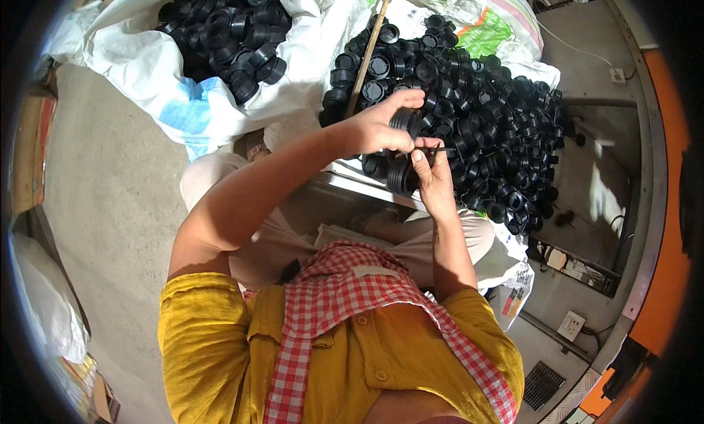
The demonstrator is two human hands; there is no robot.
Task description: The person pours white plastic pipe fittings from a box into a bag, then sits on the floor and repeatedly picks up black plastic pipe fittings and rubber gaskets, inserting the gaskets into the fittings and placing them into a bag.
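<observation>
Over a large heap of black plastic caps (506, 123), both of my hands work close together. My left hand (374, 127) is curved round a black threaded cap (405, 120), its thumb and fingers on either side. My right hand (434, 176) is closed, its thumb and fingers pinched at a thin dark strip (443, 150) that sticks out to the right. Another ribbed black cap (400, 177) sits right beside the right thumb and palm; it looks held there. The exact finger contact is partly hidden.
A white sack (139, 72) full of black caps (227, 35) stands at the far left. A thin wooden stick (370, 53) leans on the heap. Metal framing and a socket (570, 326) are on the right. A cardboard box (33, 149) stands at the left edge.
</observation>
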